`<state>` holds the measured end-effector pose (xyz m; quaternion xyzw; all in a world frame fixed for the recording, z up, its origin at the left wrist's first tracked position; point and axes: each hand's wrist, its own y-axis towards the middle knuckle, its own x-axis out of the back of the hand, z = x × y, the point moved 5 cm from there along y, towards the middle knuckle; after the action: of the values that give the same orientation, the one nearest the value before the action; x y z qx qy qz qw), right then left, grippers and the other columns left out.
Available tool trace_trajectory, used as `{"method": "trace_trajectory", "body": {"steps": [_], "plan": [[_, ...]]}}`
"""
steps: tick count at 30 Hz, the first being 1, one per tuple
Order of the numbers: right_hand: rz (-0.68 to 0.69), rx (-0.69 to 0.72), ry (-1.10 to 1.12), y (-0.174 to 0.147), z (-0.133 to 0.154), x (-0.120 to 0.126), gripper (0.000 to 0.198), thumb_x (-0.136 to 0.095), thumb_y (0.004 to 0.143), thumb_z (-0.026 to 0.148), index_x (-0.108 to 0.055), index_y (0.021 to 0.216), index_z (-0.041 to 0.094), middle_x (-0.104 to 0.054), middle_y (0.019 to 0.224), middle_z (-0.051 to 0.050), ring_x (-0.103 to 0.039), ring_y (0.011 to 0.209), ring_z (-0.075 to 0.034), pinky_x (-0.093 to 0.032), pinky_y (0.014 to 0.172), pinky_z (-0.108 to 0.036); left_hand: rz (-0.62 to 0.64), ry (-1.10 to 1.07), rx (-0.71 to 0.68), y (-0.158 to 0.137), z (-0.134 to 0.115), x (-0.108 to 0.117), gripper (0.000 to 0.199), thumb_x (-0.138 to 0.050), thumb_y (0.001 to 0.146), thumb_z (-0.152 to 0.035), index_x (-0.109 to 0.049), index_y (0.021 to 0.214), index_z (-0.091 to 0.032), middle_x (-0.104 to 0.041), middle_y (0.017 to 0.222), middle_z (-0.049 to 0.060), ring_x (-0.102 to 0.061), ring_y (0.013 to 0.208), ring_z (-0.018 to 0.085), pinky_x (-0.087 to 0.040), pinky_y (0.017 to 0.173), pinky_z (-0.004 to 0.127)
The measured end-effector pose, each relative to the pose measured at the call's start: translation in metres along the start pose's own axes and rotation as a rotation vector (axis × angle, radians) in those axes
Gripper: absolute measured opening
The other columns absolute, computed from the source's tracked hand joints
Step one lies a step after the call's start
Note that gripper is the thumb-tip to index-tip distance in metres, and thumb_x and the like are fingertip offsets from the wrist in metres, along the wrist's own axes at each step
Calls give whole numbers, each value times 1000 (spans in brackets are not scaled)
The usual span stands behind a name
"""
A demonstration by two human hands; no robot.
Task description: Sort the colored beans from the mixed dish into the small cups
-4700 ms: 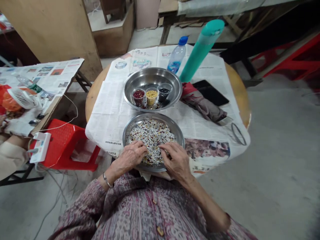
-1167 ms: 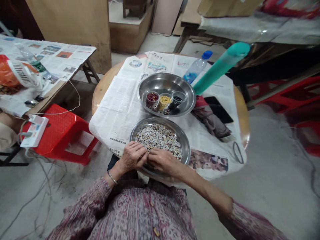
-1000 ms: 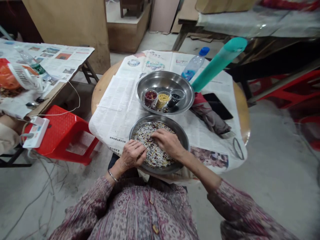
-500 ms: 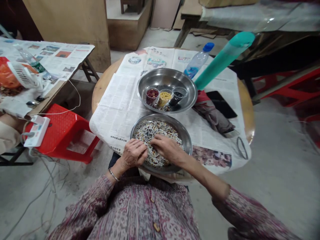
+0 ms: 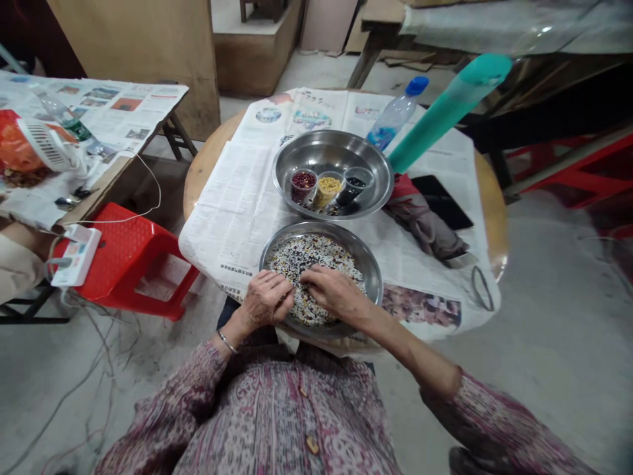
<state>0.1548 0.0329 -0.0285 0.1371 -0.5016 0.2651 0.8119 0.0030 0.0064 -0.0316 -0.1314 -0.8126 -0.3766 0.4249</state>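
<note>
A steel bowl in front of me holds mixed grains, mostly white with black, yellow and dark red ones among them. My right hand reaches into it, its fingertips pinched together at the grains; what lies between them is hidden. At the bowl's near left rim, my left hand is closed with its fingers curled, and its contents are out of sight. Behind stands a larger steel basin with a cup of red beans, a cup of yellow grains and a tilted cup of black beans.
Newspaper covers the round table. Behind the basin are a plastic bottle and a long green tube-shaped object. A folded umbrella and a black tablet-like slab lie right. A red stool with a power strip stands left.
The view has shifted slightly. Both hands stay at the bowl in nearly the same places, the right fingers still at the grains. Left fingers have moved a little.
</note>
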Motion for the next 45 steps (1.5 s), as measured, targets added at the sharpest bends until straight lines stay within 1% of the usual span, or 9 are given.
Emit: {"method": "trace_trajectory", "body": {"steps": [9, 16, 19, 25, 29, 33, 39, 42, 45], "plan": [[184, 46, -23, -35, -8, 2, 22, -55, 84, 9, -70, 82, 25, -67, 83, -3, -62, 75, -18, -47, 70, -29, -27, -10, -26, 2, -1, 2, 23, -46, 96, -21, -55, 76, -19, -59, 69, 2, -55, 70, 17, -43, 74, 33], [-147, -55, -104, 8, -8, 11, 31, -55, 91, 21, -67, 119, 26, -65, 117, -10, -57, 111, -28, -52, 90, -43, -28, 5, -26, 3, -3, 5, 22, -45, 95, -20, -56, 76, -19, -60, 71, 3, -56, 70, 18, -43, 74, 34], [-190, -112, -122, 24, -4, 8, 44, -66, 86, 32, -60, 129, 22, -59, 127, -16, -52, 117, -34, -51, 90, -48, -33, 7, -22, 3, -3, 4, 23, -44, 95, -21, -55, 75, -19, -61, 71, 3, -56, 71, 18, -44, 74, 34], [15, 73, 65, 35, 12, -10, 17, -57, 86, 12, -68, 97, 19, -62, 100, -8, -58, 92, -19, -47, 83, -30, -34, 9, -29, 2, -2, 2, 24, -43, 96, -22, -57, 77, -19, -61, 72, 4, -57, 73, 18, -43, 74, 34], [25, -80, -9, 23, -13, 9, 20, -50, 82, 6, -67, 81, 17, -64, 87, -7, -57, 82, -18, -42, 77, -29, -22, -4, -25, 2, -2, 3, 23, -44, 96, -21, -57, 78, -18, -61, 71, 3, -56, 71, 17, -43, 74, 33], [83, -83, 108, -1, -22, 19, 19, -53, 77, 5, -68, 80, 17, -67, 83, -5, -60, 79, -16, -43, 76, -28, -14, -6, -18, 2, -1, 2, 23, -44, 96, -22, -57, 78, -18, -61, 72, 3, -56, 72, 17, -44, 75, 33], [185, 139, 110, -23, 16, -13, 22, -53, 84, 7, -70, 89, 19, -66, 85, -5, -58, 78, -16, -44, 73, -27, 8, -5, -11, 0, 0, 0, 22, -45, 96, -22, -58, 78, -18, -62, 72, 3, -57, 73, 17, -43, 75, 33], [127, 111, -32, -18, 14, -15, 25, -50, 87, 6, -70, 93, 19, -66, 90, -7, -59, 86, -18, -46, 76, -29, 16, -8, -5, 0, 0, 0, 23, -44, 96, -22, -58, 79, -18, -62, 73, 3, -57, 73, 17, -44, 76, 33], [-62, -74, -181, -12, -7, 5, 27, -46, 90, 8, -70, 98, 19, -65, 97, -10, -59, 96, -22, -48, 84, -32, 10, -6, 0, 1, 0, 1, 23, -44, 96, -22, -58, 78, -18, -62, 73, 4, -57, 72, 17, -44, 76, 33]]}}
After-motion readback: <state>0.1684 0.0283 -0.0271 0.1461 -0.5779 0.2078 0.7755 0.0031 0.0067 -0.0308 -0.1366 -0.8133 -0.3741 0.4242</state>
